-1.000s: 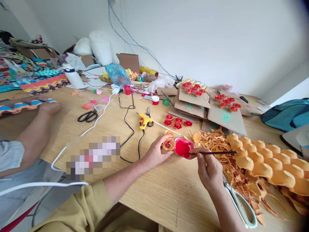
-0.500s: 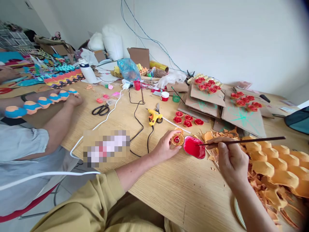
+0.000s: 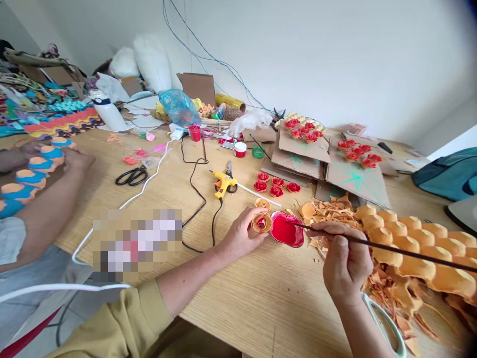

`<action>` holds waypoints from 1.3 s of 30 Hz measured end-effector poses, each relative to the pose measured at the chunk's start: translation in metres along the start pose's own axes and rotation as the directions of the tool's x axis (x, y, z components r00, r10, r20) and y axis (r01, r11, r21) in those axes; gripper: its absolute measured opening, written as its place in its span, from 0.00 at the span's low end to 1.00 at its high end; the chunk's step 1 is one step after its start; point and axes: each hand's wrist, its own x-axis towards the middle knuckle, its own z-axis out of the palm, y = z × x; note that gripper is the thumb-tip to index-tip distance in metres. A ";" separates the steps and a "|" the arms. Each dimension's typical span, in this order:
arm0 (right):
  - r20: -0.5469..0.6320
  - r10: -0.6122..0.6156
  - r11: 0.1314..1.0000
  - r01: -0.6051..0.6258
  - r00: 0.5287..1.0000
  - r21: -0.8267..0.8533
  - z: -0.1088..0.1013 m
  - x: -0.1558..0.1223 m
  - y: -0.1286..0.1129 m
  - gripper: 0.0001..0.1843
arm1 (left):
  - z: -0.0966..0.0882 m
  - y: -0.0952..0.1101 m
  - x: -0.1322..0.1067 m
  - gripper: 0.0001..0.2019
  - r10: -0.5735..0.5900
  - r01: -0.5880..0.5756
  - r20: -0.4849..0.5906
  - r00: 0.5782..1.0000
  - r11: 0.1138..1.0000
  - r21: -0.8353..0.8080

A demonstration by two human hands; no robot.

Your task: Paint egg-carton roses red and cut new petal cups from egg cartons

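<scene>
My left hand pinches an orange egg-carton flower whose centre is painted red. Between the fingers of my right hand is a thin dark paintbrush, its tip over the small dish of red paint. Whether the tip touches the paint I cannot tell. Just beyond the held flower lies another orange flower. Several red-painted flowers rest on the table behind the dish.
A yellow glue gun lies by scissors, and black scissors are further left. Orange egg trays and scraps fill the right. Cardboard sheets bear red flowers. At left, another person's hands hold a blue-and-orange carton strip.
The brush in my right hand has swung, its handle end now pointing lower to the right and its tip further over the paint. The view has shifted right; the other person's strip is tilted more steeply.
</scene>
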 end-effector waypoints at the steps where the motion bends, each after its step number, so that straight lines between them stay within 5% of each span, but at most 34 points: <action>1: 0.016 -0.017 1.000 0.017 1.000 0.024 0.001 -0.002 -0.004 0.09 | 0.000 0.001 0.000 0.24 -0.003 0.003 0.007 1.000 1.000 0.005; 11: 0.302 -0.155 0.988 0.148 0.941 0.046 0.009 -0.012 -0.021 0.10 | 0.001 0.009 -0.004 0.22 -0.004 0.004 0.063 0.998 1.000 -0.004; 35: 0.402 -0.254 0.967 0.239 0.880 0.087 0.007 -0.011 -0.026 0.13 | 0.002 0.006 -0.004 0.23 0.066 -0.066 0.067 0.996 0.998 0.005; 39: 0.492 -0.281 0.956 0.284 0.824 0.070 0.006 -0.010 -0.025 0.14 | 0.002 0.005 -0.004 0.23 0.069 -0.070 0.067 0.995 0.998 0.003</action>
